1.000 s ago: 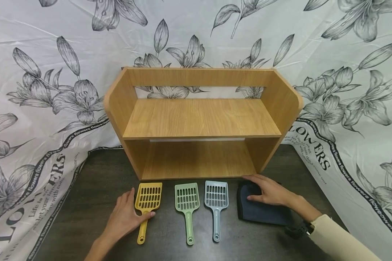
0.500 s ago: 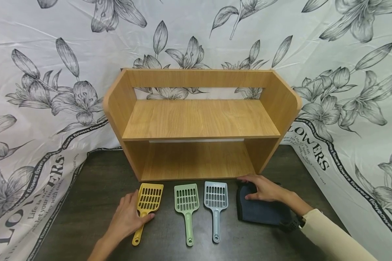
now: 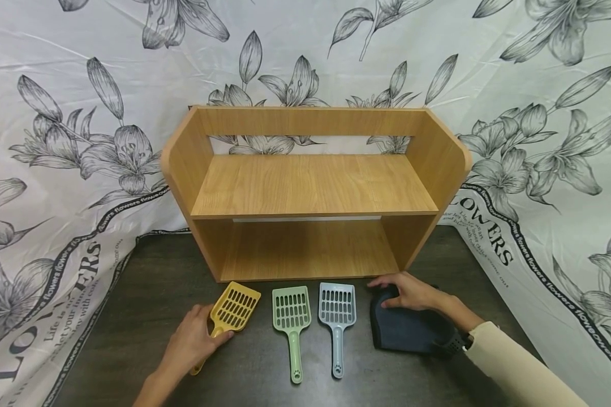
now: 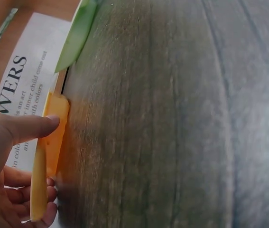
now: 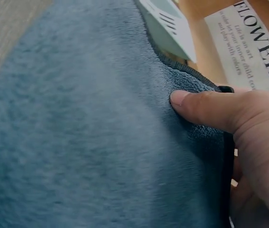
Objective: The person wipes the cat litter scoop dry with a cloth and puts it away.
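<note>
From the head camera, the left hand [image 3: 193, 342] grasps the yellow slotted plastic scoop [image 3: 229, 315] by its handle; the right hand [image 3: 412, 292] pinches the folded dark-blue fleece cloth [image 3: 409, 330]. The left wrist view shows the thumb atop the scoop handle, fingers curled beneath. The right wrist view shows the thumb pressing the cloth's hemmed edge, fingers under it.

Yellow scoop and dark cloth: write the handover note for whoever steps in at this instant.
Left hand grips the yellow scoop by its handle, the head angled off its row. Right hand pinches the dark blue cloth's far edge, thumb on top. Green scoop and grey-blue scoop lie untouched on the table before the wooden shelf, both tiers bare. Nothing shelved yet; all four items remain on the table.
</note>
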The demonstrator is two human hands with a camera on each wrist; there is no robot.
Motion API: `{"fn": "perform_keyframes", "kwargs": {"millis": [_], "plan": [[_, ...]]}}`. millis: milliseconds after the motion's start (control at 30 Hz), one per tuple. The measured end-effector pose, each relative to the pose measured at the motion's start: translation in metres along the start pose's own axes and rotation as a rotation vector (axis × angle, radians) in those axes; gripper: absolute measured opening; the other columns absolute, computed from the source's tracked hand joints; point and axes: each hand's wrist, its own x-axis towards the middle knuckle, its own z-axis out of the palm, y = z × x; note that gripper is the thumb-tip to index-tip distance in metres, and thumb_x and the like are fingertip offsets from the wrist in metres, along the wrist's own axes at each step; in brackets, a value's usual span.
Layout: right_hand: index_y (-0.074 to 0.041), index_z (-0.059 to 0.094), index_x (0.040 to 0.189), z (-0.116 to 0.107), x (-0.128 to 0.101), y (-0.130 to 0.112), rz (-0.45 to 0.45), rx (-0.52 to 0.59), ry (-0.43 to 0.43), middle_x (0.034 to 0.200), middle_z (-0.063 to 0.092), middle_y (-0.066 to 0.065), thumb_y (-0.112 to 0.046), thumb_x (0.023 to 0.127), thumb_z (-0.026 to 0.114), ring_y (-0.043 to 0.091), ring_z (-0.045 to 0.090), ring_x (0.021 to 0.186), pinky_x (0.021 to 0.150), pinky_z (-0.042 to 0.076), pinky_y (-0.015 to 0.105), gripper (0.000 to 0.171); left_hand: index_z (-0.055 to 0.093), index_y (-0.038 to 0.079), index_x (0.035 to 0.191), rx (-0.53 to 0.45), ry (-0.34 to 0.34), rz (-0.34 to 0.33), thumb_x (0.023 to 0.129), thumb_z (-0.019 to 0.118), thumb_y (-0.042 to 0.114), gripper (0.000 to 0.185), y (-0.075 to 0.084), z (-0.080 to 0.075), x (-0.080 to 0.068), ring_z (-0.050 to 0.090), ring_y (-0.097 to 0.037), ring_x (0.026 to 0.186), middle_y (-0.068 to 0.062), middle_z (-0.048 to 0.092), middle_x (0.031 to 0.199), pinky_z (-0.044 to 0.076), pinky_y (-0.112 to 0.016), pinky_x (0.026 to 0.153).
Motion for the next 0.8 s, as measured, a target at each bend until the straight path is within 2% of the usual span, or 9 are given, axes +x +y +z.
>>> {"fn": "perform_keyframes", "kwargs": {"millis": [100, 233, 533, 700, 800], "plan": [[-0.011, 0.073, 0.132, -0.006, -0.001, -0.002, -0.021, 0.000, -0.020, 0.130, 0.073, 0.002, -0.016, 0.092, 0.085, 0.020, 0.065, 0.122, 0.100, 0.054, 0.044, 0.042, 0.067, -0.005, 0.119, -0.034, 0.014, -0.005, 0.077, 0.095, 0.038, 0.066, -0.002, -0.001, 0.000, 0.055, -0.021, 0.081, -0.011, 0.062, 0.103, 0.046, -0.038, 0.063], [-0.011, 0.075, 0.128, -0.018, -0.002, -0.008, -0.032, 0.013, -0.041, 0.127, 0.075, -0.001, -0.015, 0.093, 0.083, 0.016, 0.066, 0.121, 0.100, 0.055, 0.041, 0.036, 0.070, -0.001, 0.106, -0.047, 0.037, -0.006, 0.077, 0.095, 0.030, 0.050, -0.003, -0.003, -0.001, 0.052, -0.018, 0.075, -0.005, 0.058, 0.089, 0.042, -0.035, 0.061], [-0.011, 0.075, 0.128, -0.043, -0.011, -0.014, 0.004, 0.028, -0.030, 0.125, 0.076, 0.002, -0.019, 0.096, 0.081, 0.014, 0.068, 0.114, 0.097, 0.055, 0.036, 0.034, 0.075, -0.003, 0.103, -0.040, 0.043, -0.018, 0.084, 0.091, 0.020, 0.034, -0.006, -0.006, 0.000, 0.050, -0.015, 0.065, -0.001, 0.060, 0.076, 0.041, -0.032, 0.055], [-0.009, 0.072, 0.132, -0.055, -0.018, -0.017, 0.021, 0.032, -0.048, 0.131, 0.074, 0.005, -0.021, 0.098, 0.079, 0.018, 0.067, 0.119, 0.099, 0.054, 0.035, 0.037, 0.074, -0.006, 0.107, -0.060, 0.031, 0.004, 0.086, 0.089, 0.016, 0.034, -0.008, -0.007, 0.002, 0.049, -0.014, 0.065, 0.001, 0.060, 0.075, 0.039, -0.029, 0.055], [-0.012, 0.072, 0.132, -0.062, -0.022, -0.020, 0.024, 0.044, -0.057, 0.130, 0.073, 0.004, -0.021, 0.099, 0.077, 0.020, 0.065, 0.113, 0.095, 0.052, 0.033, 0.034, 0.074, -0.007, 0.108, -0.078, 0.031, 0.024, 0.086, 0.088, 0.014, 0.033, -0.006, -0.010, 0.002, 0.049, -0.014, 0.065, 0.001, 0.061, 0.075, 0.039, -0.028, 0.055]]}}
